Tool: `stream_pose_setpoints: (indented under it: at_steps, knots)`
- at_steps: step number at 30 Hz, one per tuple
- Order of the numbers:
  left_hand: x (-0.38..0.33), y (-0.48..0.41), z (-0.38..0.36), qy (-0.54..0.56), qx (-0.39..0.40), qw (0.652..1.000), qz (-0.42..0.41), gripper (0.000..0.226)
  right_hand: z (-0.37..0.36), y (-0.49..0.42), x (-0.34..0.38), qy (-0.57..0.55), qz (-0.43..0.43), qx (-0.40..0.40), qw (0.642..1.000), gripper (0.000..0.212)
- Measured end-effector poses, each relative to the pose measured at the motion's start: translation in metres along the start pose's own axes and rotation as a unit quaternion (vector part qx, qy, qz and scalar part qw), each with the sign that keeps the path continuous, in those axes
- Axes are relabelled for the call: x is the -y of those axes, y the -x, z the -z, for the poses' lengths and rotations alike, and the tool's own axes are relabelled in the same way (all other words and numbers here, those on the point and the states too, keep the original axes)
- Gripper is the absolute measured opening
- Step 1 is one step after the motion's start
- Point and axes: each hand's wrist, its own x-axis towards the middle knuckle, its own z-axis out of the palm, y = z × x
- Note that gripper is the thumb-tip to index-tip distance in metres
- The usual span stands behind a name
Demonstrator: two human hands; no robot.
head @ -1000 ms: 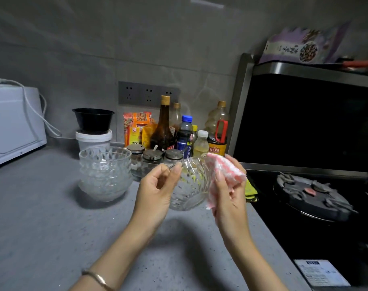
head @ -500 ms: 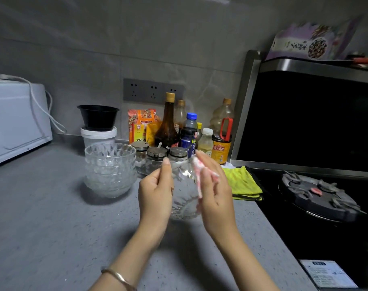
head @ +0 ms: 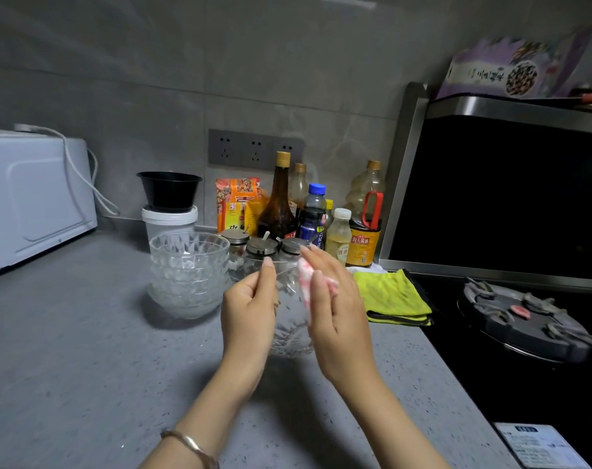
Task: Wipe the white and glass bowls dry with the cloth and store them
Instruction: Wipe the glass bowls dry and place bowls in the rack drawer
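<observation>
A cut-glass bowl [head: 292, 319] is held on its side above the grey counter [head: 68, 367], between both hands. My left hand [head: 249, 313] grips its left side, thumb up at the rim. My right hand [head: 338, 316] holds a pink and white cloth [head: 306, 279] pressed against the bowl's right side. A stack of several glass bowls [head: 189, 272] stands upright on the counter just left of my hands. No white bowl can be made out for certain.
Behind the bowl stand glass jars [head: 262, 252] and several bottles [head: 281, 201]. A black bowl [head: 169, 189] sits on a white tub, a white microwave [head: 34, 198] at far left. A yellow cloth [head: 392, 292] lies right; a black stove with burner [head: 521, 319] beyond.
The bowl has been turned more edge-on between my hands and the right hand with the cloth has slid round its side. The yellow cloth, hidden a second ago, now shows.
</observation>
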Motion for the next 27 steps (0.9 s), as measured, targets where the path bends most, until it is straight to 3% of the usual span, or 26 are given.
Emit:
stream_pose_setpoints:
  at_steps: [2,4,7,10,15,19,21,23,27]
  knots:
    - [-0.002,-0.002,0.003,0.016,-0.016,1.0,0.008,0.051,-0.002,0.006,0.0,-0.054,-0.044,-0.022,0.997,0.048]
    - [0.001,-0.005,0.005,0.029,-0.034,0.999,0.015,0.051,-0.009,0.019,0.006,-0.03,-0.038,-0.015,0.999,0.049]
    - [0.007,-0.008,0.008,0.042,-0.02,0.999,0.015,0.05,-0.017,0.033,0.014,0.115,0.069,0.011,0.991,0.046]
    - [0.01,-0.007,0.008,0.042,0.024,0.999,0.011,0.043,-0.013,0.017,0.012,0.144,0.108,-0.003,0.984,0.043]
    - [0.002,0.0,0.009,-0.001,0.043,0.999,0.005,0.057,-0.002,-0.003,0.009,-0.061,-0.076,-0.008,0.995,0.046]
    - [0.011,-0.002,0.015,0.053,0.039,0.996,0.061,0.053,0.004,-0.003,-0.002,-0.264,-0.282,0.002,0.922,0.047]
    - [0.018,-0.003,0.019,0.079,0.055,0.992,0.077,0.066,0.006,-0.001,-0.008,-0.328,-0.345,-0.021,0.879,0.047]
    - [0.02,-0.004,0.02,0.083,0.072,0.99,0.09,0.077,0.008,-0.002,-0.008,-0.317,-0.359,-0.036,0.877,0.055]
    - [0.013,-0.012,0.021,0.006,0.122,0.99,0.072,0.055,0.017,-0.012,0.0,-0.275,-0.322,-0.034,0.905,0.064]
